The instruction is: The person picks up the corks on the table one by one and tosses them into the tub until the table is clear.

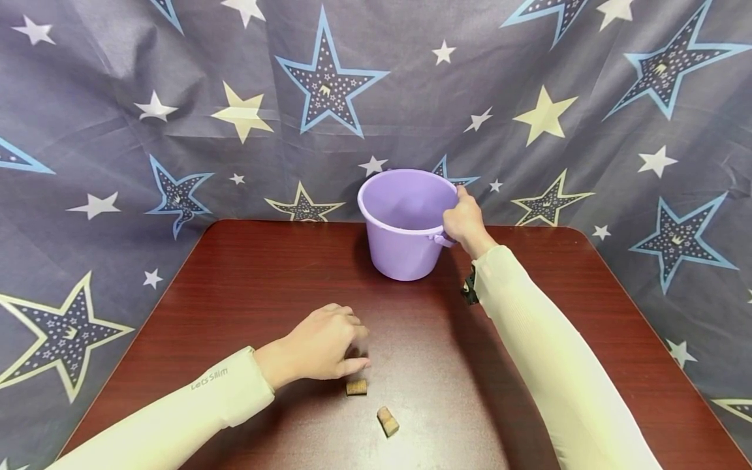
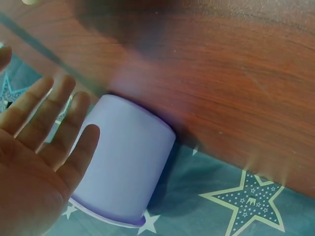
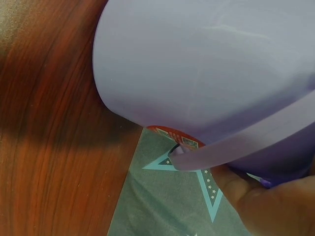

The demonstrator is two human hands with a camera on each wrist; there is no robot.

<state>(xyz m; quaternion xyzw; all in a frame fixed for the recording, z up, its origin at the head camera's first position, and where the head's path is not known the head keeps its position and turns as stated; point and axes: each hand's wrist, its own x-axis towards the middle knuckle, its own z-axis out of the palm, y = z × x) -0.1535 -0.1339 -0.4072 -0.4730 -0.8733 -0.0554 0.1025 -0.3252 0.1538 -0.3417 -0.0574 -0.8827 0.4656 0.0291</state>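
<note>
A light purple bucket [image 1: 405,251] is at the back of the table, with its mouth facing up. My right hand [image 1: 467,222] grips its rim on the right side, beside the bucket's handle [image 3: 251,135]. In the right wrist view, part of this hand is hidden behind the bucket. My left hand [image 1: 323,343] hovers over the middle of the table, and its spread fingers [image 2: 74,118] hold nothing. Just below its thumb lies a small brown wooden-looking piece [image 1: 356,388]. Another small, cork-like brown piece [image 1: 388,422] lies nearer the front.
The dark red-brown table [image 1: 264,274] has a wood grain and rounded back corners. Behind it and along its sides hangs a grey cloth [image 1: 411,98] printed with stars. A red label [image 3: 177,135] shows on the bucket's side.
</note>
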